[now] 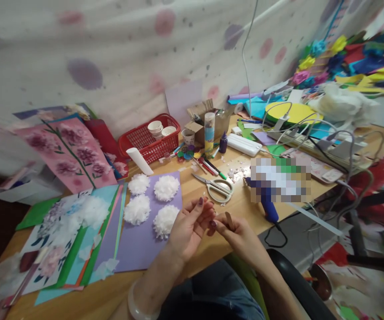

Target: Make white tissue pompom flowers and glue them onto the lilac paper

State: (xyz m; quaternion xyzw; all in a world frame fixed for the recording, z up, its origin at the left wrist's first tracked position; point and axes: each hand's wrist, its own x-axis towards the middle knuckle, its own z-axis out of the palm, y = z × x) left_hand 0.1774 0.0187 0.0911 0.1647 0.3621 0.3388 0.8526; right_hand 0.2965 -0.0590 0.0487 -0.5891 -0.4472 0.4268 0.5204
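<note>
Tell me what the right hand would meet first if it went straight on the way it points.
Probably the left hand, whose curled fingers lie just ahead; any gap in depth is unclear.

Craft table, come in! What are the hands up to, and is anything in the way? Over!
Left hand raised, hold unclear. Right hand gripping thin brown piece. Four white puffs on purple sheet. Scissors just beyond hands.

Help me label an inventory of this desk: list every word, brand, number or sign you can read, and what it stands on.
No text is readable.
White paper cup with dark print: marks too small and blurred.
Tall tube with blue and yellow wrap: any lettering is too blurred.
Pixelated patch above the dark blue tool handle: anything beneath is hidden.
</note>
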